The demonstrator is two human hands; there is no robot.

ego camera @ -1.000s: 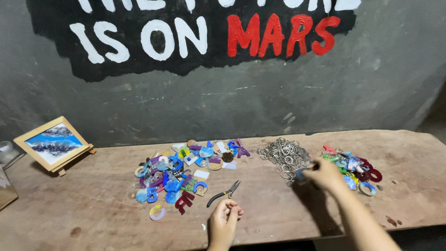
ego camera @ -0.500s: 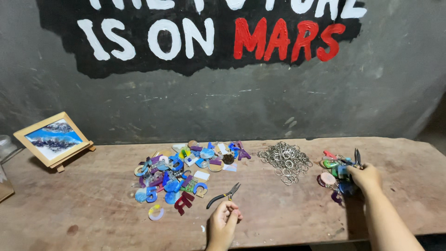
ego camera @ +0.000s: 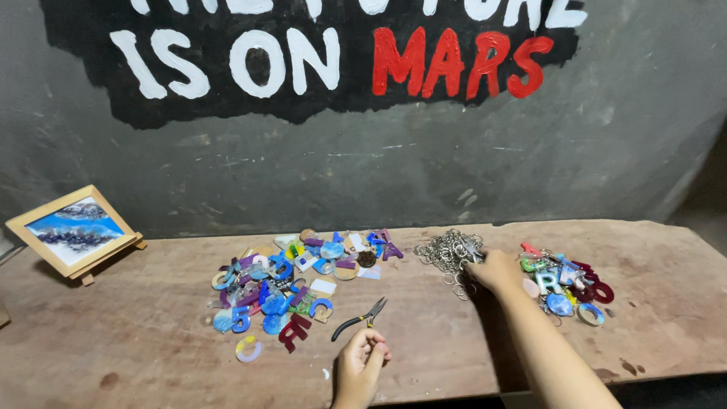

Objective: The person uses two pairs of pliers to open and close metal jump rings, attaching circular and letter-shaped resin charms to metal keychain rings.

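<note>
My right hand (ego camera: 494, 270) reaches across the wooden table (ego camera: 454, 348) and rests on the right edge of a heap of metal key rings (ego camera: 445, 252). Its fingertips are down among the rings, and I cannot see whether they grip one. My left hand (ego camera: 361, 363) is near the front edge with its fingers curled together, and nothing shows between them. Black-handled pliers (ego camera: 360, 317) lie just above it. A spread of colourful resin letters (ego camera: 291, 280) lies left of the pliers.
A smaller cluster of letter pieces with rings (ego camera: 566, 284) lies right of my right hand. A wood-framed blue picture (ego camera: 72, 235) leans at the far left. A painted grey wall (ego camera: 363, 167) stands behind the table.
My right hand went from the ring heap to the right-hand cluster, then came back left onto the rings. My left hand stayed by the pliers.
</note>
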